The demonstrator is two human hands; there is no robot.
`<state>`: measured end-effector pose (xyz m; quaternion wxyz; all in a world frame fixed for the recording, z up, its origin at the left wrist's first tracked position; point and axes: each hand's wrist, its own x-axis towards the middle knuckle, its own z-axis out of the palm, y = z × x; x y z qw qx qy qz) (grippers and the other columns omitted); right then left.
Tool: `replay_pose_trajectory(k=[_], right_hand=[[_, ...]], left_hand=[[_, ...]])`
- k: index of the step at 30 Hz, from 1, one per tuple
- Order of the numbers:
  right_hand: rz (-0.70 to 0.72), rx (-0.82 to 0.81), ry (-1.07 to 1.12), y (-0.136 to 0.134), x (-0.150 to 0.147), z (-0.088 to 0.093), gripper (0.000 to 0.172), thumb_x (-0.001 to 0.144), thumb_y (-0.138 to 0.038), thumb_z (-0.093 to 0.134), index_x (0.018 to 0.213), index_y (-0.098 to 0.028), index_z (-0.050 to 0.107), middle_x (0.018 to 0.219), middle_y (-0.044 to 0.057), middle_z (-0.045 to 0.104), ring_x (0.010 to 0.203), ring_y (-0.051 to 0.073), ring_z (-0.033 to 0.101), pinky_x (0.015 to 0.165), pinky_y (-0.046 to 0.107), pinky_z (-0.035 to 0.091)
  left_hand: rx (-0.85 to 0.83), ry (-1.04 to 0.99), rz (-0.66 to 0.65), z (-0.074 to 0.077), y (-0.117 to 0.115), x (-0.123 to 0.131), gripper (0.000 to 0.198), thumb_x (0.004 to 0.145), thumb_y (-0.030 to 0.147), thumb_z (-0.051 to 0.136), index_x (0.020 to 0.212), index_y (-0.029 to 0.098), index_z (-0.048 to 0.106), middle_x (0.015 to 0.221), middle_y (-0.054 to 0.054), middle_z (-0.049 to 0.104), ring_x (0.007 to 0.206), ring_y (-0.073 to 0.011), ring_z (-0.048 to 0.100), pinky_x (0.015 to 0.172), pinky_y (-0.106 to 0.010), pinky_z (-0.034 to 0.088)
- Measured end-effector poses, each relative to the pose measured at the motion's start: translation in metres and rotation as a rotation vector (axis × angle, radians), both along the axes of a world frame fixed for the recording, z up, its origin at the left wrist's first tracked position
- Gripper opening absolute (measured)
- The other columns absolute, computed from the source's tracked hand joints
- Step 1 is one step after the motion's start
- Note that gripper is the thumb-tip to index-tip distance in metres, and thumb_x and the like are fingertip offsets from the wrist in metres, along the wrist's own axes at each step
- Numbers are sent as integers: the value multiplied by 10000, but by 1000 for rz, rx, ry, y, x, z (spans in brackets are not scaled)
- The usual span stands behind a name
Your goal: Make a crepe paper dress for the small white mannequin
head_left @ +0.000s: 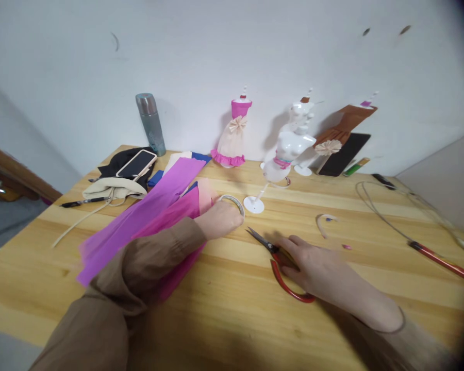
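My left hand is closed at the near rim of a pale ring that looks like a roll of tape; its fingertips are mostly hidden. Beside that wrist, strips of purple crepe paper and magenta crepe paper lie under my sleeve. My right hand has its fingers around one handle of the red-handled scissors, which lie on the table with the blades pointing toward my left hand. Just beyond stands a small white dress-form mannequin with a pink band at its waist.
Behind are a mannequin in a pink-and-cream dress, another in brown, and a dark tablet-like slab. A thermos, phone and pen are left. A red corded tool lies right.
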<state>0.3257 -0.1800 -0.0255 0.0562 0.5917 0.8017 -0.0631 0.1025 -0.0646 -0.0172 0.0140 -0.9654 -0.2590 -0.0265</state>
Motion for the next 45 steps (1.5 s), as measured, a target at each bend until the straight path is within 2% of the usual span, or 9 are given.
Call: replay_pose_trajectory(k=[4,8,13,18,25,30,33,37,45], right_hand=[[15,-41,5,1,0,6,535,883,-186,494,1415,-152,457,1075,143,683,829,279,713,630,331,480],[47,-103,86,2,2,15,507,838,-122,496,1341,-182,511,1095,124,679,836,230,694,676,307,474],[50,-149,86,2,9,19,499,800,-95,491,1289,-181,533,1101,114,671,887,253,686,701,324,462],[77,-113,113,3,11,17,424,818,-131,505,1232,-202,566,1122,101,680,901,252,684,669,307,440],[-30,-183,227,13,19,47,284,872,-271,527,1124,-232,652,859,42,728,674,185,650,603,280,439],[-92,90,584,27,16,71,365,915,-437,466,1060,-181,682,1079,112,727,921,246,672,796,365,511],[13,-66,799,34,2,79,492,954,-551,387,1007,-180,705,1052,88,728,1000,248,651,888,379,494],[95,-266,887,40,-10,79,624,914,-681,379,839,-151,698,840,69,692,808,210,621,755,335,499],[-9,-495,1013,41,-8,62,450,823,-600,603,790,-154,651,671,0,566,624,128,492,599,266,407]], left_hand=[[-36,27,-33,-2,-2,3,189,837,39,512,780,96,683,781,-119,701,742,-215,635,646,-318,409],[-174,-42,-82,11,-1,-1,114,852,181,585,771,139,654,789,-41,681,730,-167,607,597,-266,363],[-784,-339,-32,33,-1,-4,265,832,256,612,604,139,542,553,44,481,541,-78,432,516,-216,279],[-1156,-497,20,30,-5,1,198,799,256,630,657,119,617,580,20,577,542,-71,487,535,-192,338],[-1296,-519,-44,27,-16,7,133,754,242,713,711,122,676,625,16,625,602,-81,551,596,-196,403],[-1329,-530,-66,31,-12,4,122,775,228,679,716,121,672,614,16,629,595,-75,557,613,-203,421],[-1348,-536,-87,34,-11,2,174,790,255,666,683,118,654,603,16,615,579,-67,543,602,-201,414],[-1391,-518,-92,36,-10,1,213,770,286,684,651,119,627,579,22,591,557,-64,523,575,-201,397],[-1409,-473,-102,29,-9,1,192,809,293,645,721,122,653,594,17,607,571,-71,537,590,-200,402]])
